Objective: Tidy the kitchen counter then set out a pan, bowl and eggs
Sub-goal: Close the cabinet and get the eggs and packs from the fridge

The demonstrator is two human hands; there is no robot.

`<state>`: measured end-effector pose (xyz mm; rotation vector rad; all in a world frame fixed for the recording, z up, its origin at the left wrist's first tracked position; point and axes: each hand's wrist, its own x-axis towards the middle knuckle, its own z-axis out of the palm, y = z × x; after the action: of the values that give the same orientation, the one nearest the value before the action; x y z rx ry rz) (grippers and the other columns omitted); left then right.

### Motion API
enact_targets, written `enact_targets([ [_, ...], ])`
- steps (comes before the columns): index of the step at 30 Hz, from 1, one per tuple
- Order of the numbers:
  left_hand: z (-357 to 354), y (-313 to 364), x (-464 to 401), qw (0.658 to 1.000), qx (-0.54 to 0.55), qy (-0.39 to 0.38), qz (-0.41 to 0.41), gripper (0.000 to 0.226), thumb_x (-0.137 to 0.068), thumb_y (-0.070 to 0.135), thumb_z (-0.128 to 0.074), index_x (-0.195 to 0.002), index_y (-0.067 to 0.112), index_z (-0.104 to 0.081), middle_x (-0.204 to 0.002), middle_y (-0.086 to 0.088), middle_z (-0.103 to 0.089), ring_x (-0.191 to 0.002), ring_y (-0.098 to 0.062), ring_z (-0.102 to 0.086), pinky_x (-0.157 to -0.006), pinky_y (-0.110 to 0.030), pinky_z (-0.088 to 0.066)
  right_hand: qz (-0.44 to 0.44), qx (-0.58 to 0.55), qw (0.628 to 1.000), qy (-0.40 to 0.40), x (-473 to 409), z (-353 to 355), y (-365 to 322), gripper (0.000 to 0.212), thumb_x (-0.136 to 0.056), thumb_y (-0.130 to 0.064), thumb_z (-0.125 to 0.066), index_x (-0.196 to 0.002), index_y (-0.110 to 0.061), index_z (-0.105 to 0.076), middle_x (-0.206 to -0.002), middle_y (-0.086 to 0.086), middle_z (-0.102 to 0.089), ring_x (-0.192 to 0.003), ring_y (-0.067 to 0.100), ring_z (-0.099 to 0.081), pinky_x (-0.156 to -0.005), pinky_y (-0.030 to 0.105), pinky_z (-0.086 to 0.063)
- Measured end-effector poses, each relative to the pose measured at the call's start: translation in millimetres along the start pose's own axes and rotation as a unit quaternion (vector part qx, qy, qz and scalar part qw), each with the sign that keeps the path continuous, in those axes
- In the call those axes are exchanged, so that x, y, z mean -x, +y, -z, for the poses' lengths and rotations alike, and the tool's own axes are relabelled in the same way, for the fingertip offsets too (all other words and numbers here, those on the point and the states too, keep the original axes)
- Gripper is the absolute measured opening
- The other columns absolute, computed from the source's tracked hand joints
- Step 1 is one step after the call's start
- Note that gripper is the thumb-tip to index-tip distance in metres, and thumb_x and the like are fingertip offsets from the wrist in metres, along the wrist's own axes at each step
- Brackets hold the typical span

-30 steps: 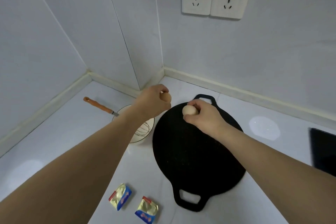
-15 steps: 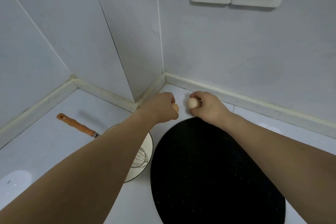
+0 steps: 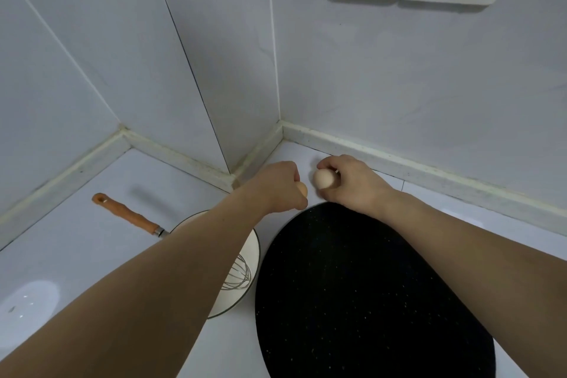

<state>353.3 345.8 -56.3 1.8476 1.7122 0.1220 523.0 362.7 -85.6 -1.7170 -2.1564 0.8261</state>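
Eggs in both hands: left hand [image 3: 276, 186] curled round darker egg [image 3: 302, 189], right hand [image 3: 349, 182] pinching pale egg [image 3: 323, 178], low over bench [image 3: 76, 242] corner behind pan [image 3: 362, 291]. Pan and bowl [image 3: 253, 242] set out; eggs apparently not yet put down.

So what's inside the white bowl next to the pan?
The white round bowl holds the wire head of a metal whisk; its orange handle sticks out over the rim. The left forearm covers most of the inside.
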Motion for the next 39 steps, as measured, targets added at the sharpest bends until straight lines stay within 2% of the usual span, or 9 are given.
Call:
enact_targets([
  [13, -7.2, 0.1, 0.9, 1.0, 0.0, -0.005, -0.006, 0.043, -0.076, 0.021, -0.074, -0.113, 0.014, -0.054, -0.104, -0.001, -0.054, -0.093, -0.018, -0.053, -0.075, -0.029, -0.046, 0.003, -0.019, 1.0, 0.003, 5.5, -3.5, 5.6, 0.053, -0.076, -0.035, -0.074, -0.124, -0.031, -0.051, -0.122, -0.004, -0.048, -0.111, 0.02, -0.051, -0.099, 0.039, -0.043],
  [21, -8.1, 1.3, 2.7, 1.0, -0.011, -0.017, -0.003, 0.047, -0.076, 0.023, -0.074, -0.118, 0.016, -0.055, -0.111, -0.001, -0.054, -0.099, -0.019, -0.054, -0.085, -0.034, -0.049, 0.005, -0.009, 1.0, -0.006, 8.4, -3.6, 8.7, 0.052, -0.077, -0.036, -0.071, -0.124, -0.036, -0.049, -0.119, -0.006, -0.048, -0.111, 0.021, -0.05, -0.1, 0.041, -0.041],
  [27, -9.2, 2.0, 3.9, 1.0, -0.01, -0.017, -0.008, 0.045, -0.076, 0.023, -0.074, -0.117, 0.016, -0.055, -0.107, 0.001, -0.053, -0.094, -0.017, -0.052, -0.073, -0.027, -0.042, 0.01, 0.017, 1.0, -0.016, 12.6, -2.2, 6.5, 0.051, -0.079, -0.036, -0.068, -0.127, -0.037, -0.048, -0.119, -0.006, -0.046, -0.111, 0.023, -0.049, -0.102, 0.038, -0.038],
  [39, -12.7, 4.5, 5.4, 1.0, -0.017, -0.001, -0.019, 0.049, -0.077, 0.021, -0.073, -0.121, 0.012, -0.055, -0.114, -0.004, -0.056, -0.096, -0.018, -0.053, -0.077, -0.027, -0.044, 0.014, 0.031, 0.999, -0.008, 21.9, 1.2, -0.7, 0.057, -0.08, -0.03, -0.066, -0.133, -0.03, -0.045, -0.126, -0.004, -0.047, -0.116, 0.017, -0.048, -0.107, 0.035, -0.03],
])
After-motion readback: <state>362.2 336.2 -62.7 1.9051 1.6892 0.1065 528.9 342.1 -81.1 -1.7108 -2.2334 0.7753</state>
